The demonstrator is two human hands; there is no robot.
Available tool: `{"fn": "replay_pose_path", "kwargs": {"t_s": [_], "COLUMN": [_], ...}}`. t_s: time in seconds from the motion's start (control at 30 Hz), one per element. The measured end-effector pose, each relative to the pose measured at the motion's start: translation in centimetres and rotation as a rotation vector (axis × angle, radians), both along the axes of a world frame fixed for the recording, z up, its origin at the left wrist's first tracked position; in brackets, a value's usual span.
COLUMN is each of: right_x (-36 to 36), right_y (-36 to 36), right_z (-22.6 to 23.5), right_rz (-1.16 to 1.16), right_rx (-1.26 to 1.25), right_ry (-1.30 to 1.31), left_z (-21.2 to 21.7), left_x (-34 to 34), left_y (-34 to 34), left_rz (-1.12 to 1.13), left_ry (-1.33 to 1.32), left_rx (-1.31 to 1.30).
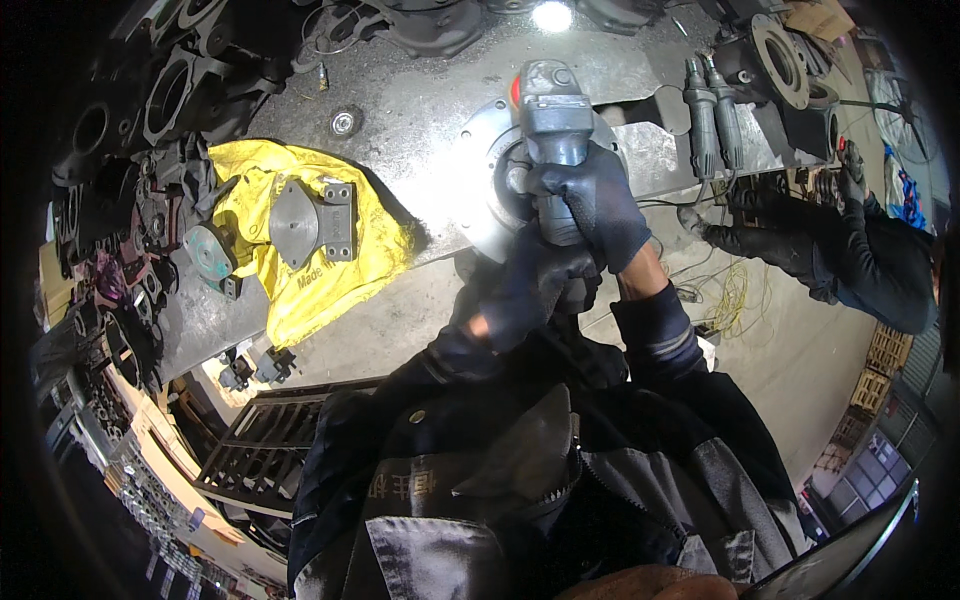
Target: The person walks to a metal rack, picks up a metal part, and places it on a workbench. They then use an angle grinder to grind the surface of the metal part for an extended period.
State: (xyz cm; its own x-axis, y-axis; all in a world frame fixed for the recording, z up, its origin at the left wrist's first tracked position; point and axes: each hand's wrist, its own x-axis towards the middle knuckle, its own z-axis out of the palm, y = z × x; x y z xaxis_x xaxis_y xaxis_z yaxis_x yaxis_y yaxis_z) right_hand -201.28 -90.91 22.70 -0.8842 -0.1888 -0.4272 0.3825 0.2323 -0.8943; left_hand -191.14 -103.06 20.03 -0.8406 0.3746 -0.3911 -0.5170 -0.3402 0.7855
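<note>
A grey angle grinder [557, 125] with a red patch near its head lies over a round metal flange [478, 200] on the workbench. My right hand [598, 205], in a dark glove, is closed round the grinder's body from the right side. Lower down, my left hand [535, 285], also gloved and somewhat blurred, closes at the rear end of the grinder. Its fingers are partly hidden. The grinder and my hands cover part of the flange, including much of its middle.
Left on the metal bench [420, 120] lies a yellow bag [330, 295] bearing an oval metal plate [294, 225] and a block with holes [340, 222]. Two slim corded power tools [712, 125] lie right. Dark castings [175, 100] crowd the left. A co-worker [860, 255] is at right.
</note>
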Motion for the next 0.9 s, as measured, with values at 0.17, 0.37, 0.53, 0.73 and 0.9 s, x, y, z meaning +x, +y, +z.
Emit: {"fn": "replay_pose_path", "kwargs": {"t_s": [0.17, 0.37, 0.53, 0.73, 0.9], "right_x": [0.8, 1.5, 1.0, 0.1, 1.5], "right_y": [2.1, 5.5, 4.2, -0.4, -2.5], "right_z": [-0.1, -0.2, -0.7, -1.7, -1.0], "right_rz": [0.143, -0.131, -0.028, 0.370, 0.171], "right_rx": [0.077, -0.267, -0.209, 0.084, 0.126], "right_ry": [0.365, -0.052, 0.055, 0.545, 0.063], "left_z": [1.2, 4.0, 4.0, 1.3, 1.4], "left_x": [-0.4, -1.3, -0.7, 1.1, 3.4], "left_y": [0.9, 2.8, 2.2, -0.1, 1.1], "left_rz": [-0.065, -0.129, -0.017, 0.142, 0.385], "left_ry": [-0.049, -0.046, 0.053, -0.008, -0.105], "left_rx": [0.007, 0.050, -0.037, -0.010, -0.059]}}
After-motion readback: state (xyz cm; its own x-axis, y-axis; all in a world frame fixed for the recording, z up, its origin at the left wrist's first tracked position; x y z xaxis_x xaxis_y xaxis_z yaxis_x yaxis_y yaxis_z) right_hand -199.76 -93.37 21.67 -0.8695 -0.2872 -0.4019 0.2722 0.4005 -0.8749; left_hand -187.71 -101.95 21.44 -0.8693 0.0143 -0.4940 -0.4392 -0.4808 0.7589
